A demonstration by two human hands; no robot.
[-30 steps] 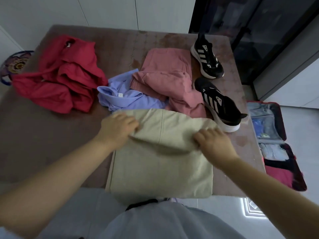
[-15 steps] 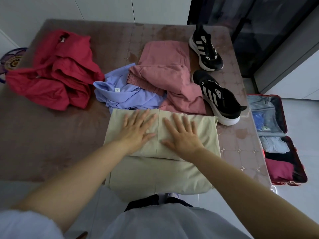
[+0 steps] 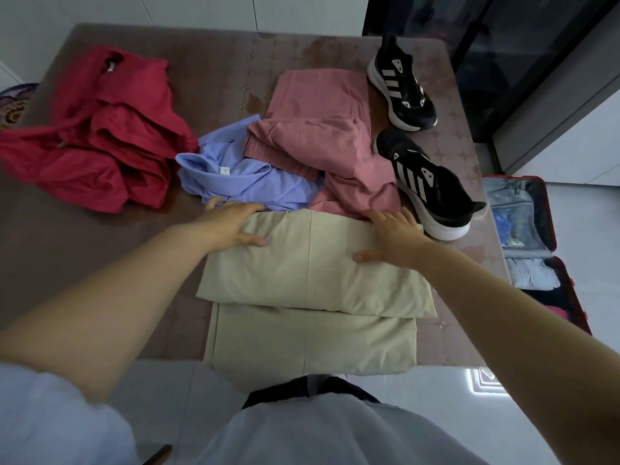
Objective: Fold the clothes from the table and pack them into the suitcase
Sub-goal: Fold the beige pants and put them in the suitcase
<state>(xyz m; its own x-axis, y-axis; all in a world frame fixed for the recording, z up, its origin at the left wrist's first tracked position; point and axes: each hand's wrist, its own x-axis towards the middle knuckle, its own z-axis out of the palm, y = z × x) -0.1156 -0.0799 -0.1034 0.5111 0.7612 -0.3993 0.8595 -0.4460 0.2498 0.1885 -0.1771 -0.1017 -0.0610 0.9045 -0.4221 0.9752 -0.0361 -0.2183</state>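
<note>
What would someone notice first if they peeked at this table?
Probably the folded beige garment at the near edge of the table, with the left hand and right hand resting on its far corners. Next, the bright red garment heaped at the far left, and two black striped sneakers at the right, near the open suitcase on the floor.

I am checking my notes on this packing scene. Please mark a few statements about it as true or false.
1. The left hand and the right hand rest on the beige garment. True.
2. The suitcase is closed. False: the suitcase lies open on the floor beside the table.
3. Two black shoes stand on the table. True.
4. The blue shirt covers the red garment. False: it lies between the red garment and the pink garment.
</note>
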